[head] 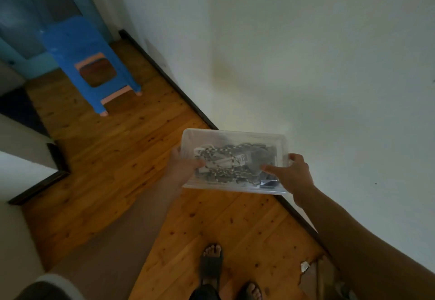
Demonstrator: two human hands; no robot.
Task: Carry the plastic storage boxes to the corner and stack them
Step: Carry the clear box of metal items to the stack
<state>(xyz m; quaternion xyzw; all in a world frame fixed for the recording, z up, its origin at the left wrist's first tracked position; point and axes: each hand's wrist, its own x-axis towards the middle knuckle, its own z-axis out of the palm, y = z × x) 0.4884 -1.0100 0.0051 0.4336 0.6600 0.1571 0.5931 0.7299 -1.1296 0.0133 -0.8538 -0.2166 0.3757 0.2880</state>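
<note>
One clear plastic storage box point(235, 138), cords tangled inside. Its long axis runs left to right across your view, top facing up. You hold it in the air above the wooden floor point(113, 163), near the skirting. Your left hand point(183, 166) clasps its left end and your right hand point(294, 173) its right end, thumbs over the top. One blue stool point(75, 45), well apart
</note>
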